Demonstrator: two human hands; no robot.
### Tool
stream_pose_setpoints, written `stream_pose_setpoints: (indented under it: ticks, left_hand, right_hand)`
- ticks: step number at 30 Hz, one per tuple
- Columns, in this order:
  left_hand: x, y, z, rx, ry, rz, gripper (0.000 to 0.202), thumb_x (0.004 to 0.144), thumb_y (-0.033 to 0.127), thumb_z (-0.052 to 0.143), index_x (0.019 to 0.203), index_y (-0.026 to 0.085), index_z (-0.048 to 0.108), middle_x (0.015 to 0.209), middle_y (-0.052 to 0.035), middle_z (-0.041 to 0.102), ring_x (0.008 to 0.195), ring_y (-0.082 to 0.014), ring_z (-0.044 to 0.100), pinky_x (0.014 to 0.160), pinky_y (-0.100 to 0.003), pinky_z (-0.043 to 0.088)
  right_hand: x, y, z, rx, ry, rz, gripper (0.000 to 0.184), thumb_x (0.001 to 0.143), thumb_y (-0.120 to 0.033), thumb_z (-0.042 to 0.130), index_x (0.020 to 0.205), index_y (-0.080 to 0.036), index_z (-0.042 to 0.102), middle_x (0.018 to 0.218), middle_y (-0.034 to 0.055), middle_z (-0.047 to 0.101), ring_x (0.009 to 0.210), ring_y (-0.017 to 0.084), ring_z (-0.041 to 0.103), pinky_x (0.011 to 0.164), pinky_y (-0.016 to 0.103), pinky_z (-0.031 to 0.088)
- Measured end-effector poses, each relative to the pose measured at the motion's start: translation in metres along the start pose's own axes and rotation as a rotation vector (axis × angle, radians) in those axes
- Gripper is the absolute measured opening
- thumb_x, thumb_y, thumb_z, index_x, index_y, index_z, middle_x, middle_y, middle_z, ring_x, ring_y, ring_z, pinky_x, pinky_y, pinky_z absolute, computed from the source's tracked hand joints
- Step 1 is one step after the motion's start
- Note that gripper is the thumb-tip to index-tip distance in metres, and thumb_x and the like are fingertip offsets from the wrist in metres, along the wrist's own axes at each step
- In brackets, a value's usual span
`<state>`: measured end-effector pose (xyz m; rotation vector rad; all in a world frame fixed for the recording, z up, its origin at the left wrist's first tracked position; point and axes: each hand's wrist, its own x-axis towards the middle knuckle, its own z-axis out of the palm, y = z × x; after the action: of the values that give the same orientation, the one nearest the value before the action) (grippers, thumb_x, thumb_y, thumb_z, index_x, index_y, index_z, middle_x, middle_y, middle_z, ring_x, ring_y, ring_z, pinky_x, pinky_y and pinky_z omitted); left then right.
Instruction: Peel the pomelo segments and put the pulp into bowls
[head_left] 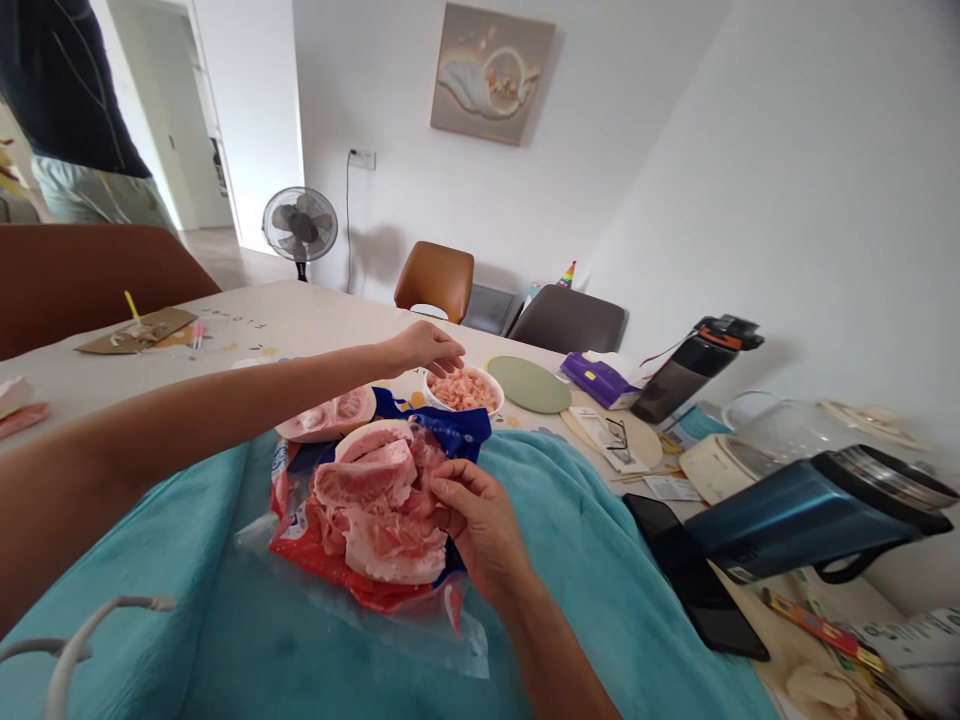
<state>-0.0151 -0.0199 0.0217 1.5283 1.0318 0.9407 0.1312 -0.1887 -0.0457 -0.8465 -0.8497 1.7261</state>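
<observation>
My left hand reaches across to a white bowl heaped with pink pomelo pulp. Its fingers are drawn together just above the pulp; anything between them is too small to make out. Closer to me, my right hand pinches the edge of a pink pomelo segment at the right side of a pile. That pile of pomelo peel and membrane lies on a red, blue and clear plastic bag. Behind it rests a hollowed piece of pomelo rind.
A teal blanket lies beneath the bag. To the right are a phone, a blue tumbler, a dark bottle, glasses and a purple tissue pack. A green mat is beside the bowl. A person stands far left.
</observation>
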Motion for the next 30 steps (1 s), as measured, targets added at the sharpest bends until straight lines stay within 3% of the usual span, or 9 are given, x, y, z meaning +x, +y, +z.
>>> stream_pose_setpoints:
  ticks: [5,8,11,15,18,22,30]
  left_hand:
    - [-0.006,0.012,0.015,0.014,-0.014,0.049,0.020,0.074,0.030,0.076,0.076,0.010,0.076,0.076,-0.0106,0.075,0.066,-0.0166,0.067,0.069,-0.034,0.056]
    - [-0.023,0.013,0.016,-0.002,-0.016,0.042,0.017,0.080,0.027,0.071,0.082,0.010,0.076,0.083,-0.0120,0.076,0.074,-0.0187,0.069,0.069,-0.034,0.056]
    - [-0.053,0.013,0.011,-0.183,-0.022,-0.027,0.017,0.083,0.024,0.069,0.089,0.010,0.075,0.094,-0.0139,0.076,0.079,-0.0196,0.070,0.076,-0.036,0.057]
    - [-0.095,0.011,0.004,-0.532,-0.119,-0.191,0.025,0.093,0.021,0.055,0.103,0.008,0.073,0.110,-0.0157,0.074,0.098,-0.0218,0.071,0.089,-0.032,0.055]
    - [-0.117,0.005,0.000,-0.734,-0.211,-0.266,0.040,0.099,0.031,0.042,0.106,0.007,0.073,0.117,-0.0154,0.072,0.108,-0.0245,0.068,0.096,-0.033,0.052]
    - [-0.135,-0.006,-0.001,-0.864,-0.314,-0.254,0.051,0.100,0.041,0.035,0.116,0.005,0.068,0.126,-0.0166,0.067,0.116,-0.0273,0.064,0.104,-0.039,0.045]
    - [-0.156,-0.011,0.007,-0.902,-0.272,-0.255,0.055,0.096,0.049,0.041,0.118,0.006,0.067,0.132,-0.0198,0.062,0.125,-0.0296,0.058,0.104,-0.039,0.044]
  right_hand:
    - [-0.001,-0.005,-0.003,-0.007,0.029,-0.022,0.021,0.062,-0.024,0.079,0.070,-0.016,0.062,0.054,-0.0022,0.063,0.048,0.010,0.058,0.044,0.018,0.049]
    - [-0.002,-0.005,-0.002,-0.010,0.030,-0.019,0.019,0.063,-0.024,0.078,0.071,-0.017,0.062,0.055,-0.0018,0.063,0.047,0.010,0.058,0.044,0.019,0.049]
    - [-0.003,-0.003,0.000,-0.005,0.011,-0.026,0.017,0.065,-0.023,0.076,0.072,-0.017,0.062,0.057,-0.0015,0.063,0.049,0.011,0.059,0.045,0.021,0.051]
    - [-0.005,-0.003,0.001,0.011,0.015,-0.044,0.017,0.065,-0.022,0.076,0.077,-0.017,0.065,0.064,-0.0008,0.066,0.051,0.012,0.060,0.044,0.022,0.052]
    - [-0.005,-0.004,0.002,0.015,0.022,-0.056,0.020,0.065,-0.023,0.077,0.081,-0.016,0.068,0.069,-0.0003,0.067,0.052,0.010,0.061,0.045,0.020,0.051]
    - [-0.004,-0.004,0.002,0.023,0.022,-0.075,0.021,0.064,-0.025,0.078,0.081,-0.015,0.070,0.069,-0.0007,0.067,0.051,0.010,0.060,0.044,0.021,0.051]
    - [-0.005,-0.005,0.004,-0.022,0.039,-0.124,0.021,0.065,-0.029,0.079,0.077,-0.016,0.069,0.066,-0.0014,0.065,0.049,0.009,0.056,0.044,0.021,0.049]
